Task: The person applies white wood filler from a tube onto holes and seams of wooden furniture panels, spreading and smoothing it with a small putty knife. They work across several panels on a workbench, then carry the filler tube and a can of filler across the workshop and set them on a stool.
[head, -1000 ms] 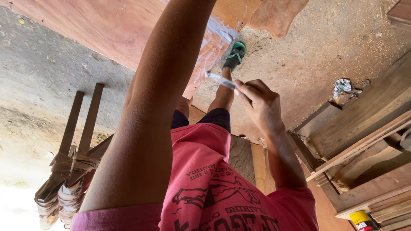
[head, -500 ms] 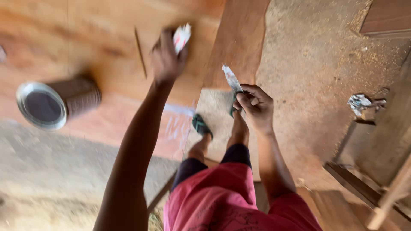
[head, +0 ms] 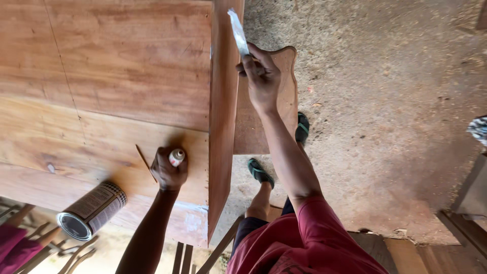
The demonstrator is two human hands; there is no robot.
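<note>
The right hand (head: 261,76) grips a flat pale-smeared blade (head: 238,31) held at the far end of the upright board edge (head: 221,127). The left hand (head: 170,170) is clenched around a small tube (head: 176,157), resting on the wooden table (head: 111,76). A whitish smear shows at the near end of the edge, perhaps filler; most of the edge looks bare, so little seems done. An open tin can (head: 91,210) lies on its side at the near left. A sandy, sawdust-strewn floor (head: 395,116) lies to the right.

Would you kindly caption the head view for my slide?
Left hand grips a small tube on plywood; right hand holds a scraper.
</note>
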